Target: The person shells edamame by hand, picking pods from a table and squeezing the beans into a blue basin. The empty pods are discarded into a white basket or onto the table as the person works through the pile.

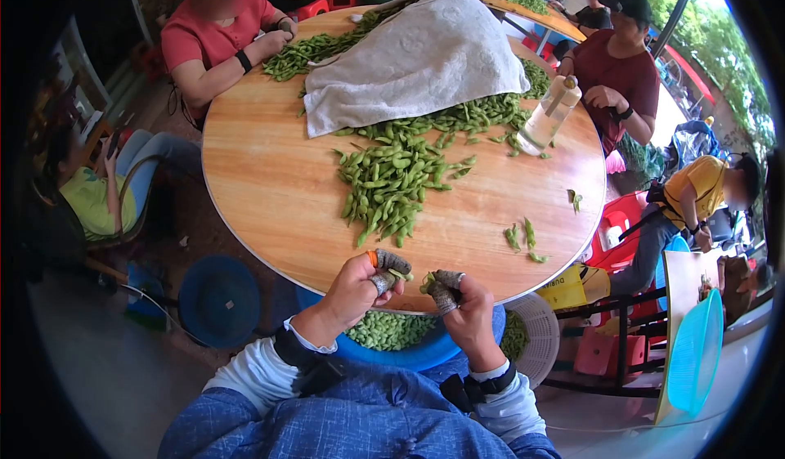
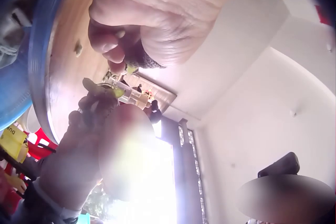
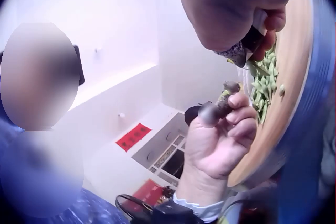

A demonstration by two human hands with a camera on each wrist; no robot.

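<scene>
Both hands are close together over the near edge of the round table (image 1: pixel 270 189), with grey sleeves on thumbs and some fingers. My left hand (image 1: pixel 353 286) pinches a small green soybean pod (image 1: pixel 399 275) between thumb and finger. Another green pod (image 1: pixel 427 282) is pinched at the fingertips of my right hand (image 1: pixel 471 312). A narrow gap separates the two sets of fingertips. In the left wrist view, a pod (image 2: pixel 95 88) shows at the right hand's fingertips. Below the hands, a blue tub (image 1: pixel 409 356) holds loose green beans (image 1: pixel 384 331).
A heap of soybean pods (image 1: pixel 388 181) lies ahead, with more under a grey cloth (image 1: pixel 417 62). A clear bottle (image 1: pixel 549 116) stands to the right near a few loose pods (image 1: pixel 530 234). People sit around the table. A white basket (image 1: pixel 536 340) stands beside the tub.
</scene>
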